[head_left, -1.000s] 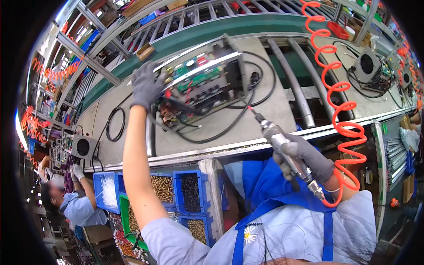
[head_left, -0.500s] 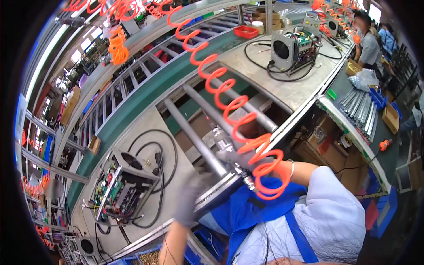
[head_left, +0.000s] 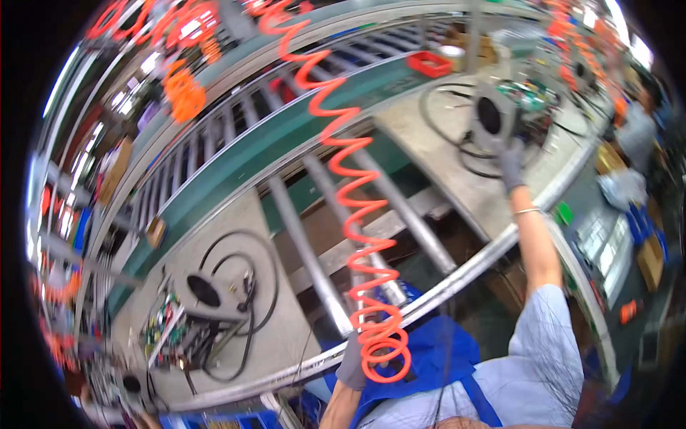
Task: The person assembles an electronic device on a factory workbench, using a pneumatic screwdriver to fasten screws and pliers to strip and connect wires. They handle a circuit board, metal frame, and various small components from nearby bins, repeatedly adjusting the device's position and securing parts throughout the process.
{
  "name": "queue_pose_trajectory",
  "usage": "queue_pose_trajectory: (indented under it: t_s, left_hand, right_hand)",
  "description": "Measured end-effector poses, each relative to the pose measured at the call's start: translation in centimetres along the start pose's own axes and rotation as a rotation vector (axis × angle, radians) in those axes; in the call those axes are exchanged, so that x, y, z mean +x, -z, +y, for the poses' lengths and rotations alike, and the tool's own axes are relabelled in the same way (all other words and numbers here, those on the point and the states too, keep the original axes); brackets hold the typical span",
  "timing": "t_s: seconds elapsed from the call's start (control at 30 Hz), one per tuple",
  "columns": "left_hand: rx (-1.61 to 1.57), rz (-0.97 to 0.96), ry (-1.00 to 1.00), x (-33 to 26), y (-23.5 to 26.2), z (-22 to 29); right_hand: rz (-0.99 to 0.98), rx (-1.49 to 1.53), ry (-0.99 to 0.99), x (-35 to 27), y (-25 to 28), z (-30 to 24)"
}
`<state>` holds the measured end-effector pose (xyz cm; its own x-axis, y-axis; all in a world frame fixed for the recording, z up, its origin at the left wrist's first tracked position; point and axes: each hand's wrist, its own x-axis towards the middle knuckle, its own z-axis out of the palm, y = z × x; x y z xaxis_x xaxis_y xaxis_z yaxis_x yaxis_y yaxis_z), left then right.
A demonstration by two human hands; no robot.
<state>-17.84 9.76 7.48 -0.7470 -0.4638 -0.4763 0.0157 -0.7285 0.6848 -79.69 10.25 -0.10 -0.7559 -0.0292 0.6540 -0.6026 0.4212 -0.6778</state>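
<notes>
My right hand (head_left: pixel 509 163), in a grey glove, is stretched out to the far right. It meets the lower edge of an electronic unit (head_left: pixel 493 118) with a grey fan panel and exposed circuit boards. Blur hides how its fingers bend there. Close to my body, my left hand (head_left: pixel 350 366), also gloved, is closed around the air screwdriver at the lower end of a coiled red air hose (head_left: pixel 386 350). The coils and the hand cover most of that tool. A second open electronic unit (head_left: pixel 207 304) with a black fan stands at the left, apart from both hands.
Bare metal rollers (head_left: pixel 304 247) bridge the gap between two metal work plates (head_left: pixel 421 146). Black cables (head_left: pixel 275 286) loop beside the units. Behind runs a green conveyor (head_left: pixel 214 179), with a red tray (head_left: pixel 429 64) farther back. Co-workers (head_left: pixel 639 132) stand at the far right.
My right hand has left the air screwdriver and reached to the far right unit. My left hand has come in to the hose's lower end, where the tool is. The view has shifted.
</notes>
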Motion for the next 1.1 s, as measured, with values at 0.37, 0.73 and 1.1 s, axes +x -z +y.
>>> queue_pose_trajectory:
  t_s: [0.37,0.73,1.1]
  left_hand:
    - [-0.844,-0.414,0.168,-4.4,5.7,-4.0]
    - [-0.443,-0.393,0.008,-4.8,8.5,-5.9]
    - [-0.481,-0.557,0.088,-3.3,5.5,-1.3]
  right_hand:
    - [-0.266,0.075,-0.208,3.4,-1.7,-1.9]
    - [-0.489,0.348,-0.271,6.3,-0.2,0.3]
    - [-0.561,0.394,-0.042,-11.7,1.3,-15.4]
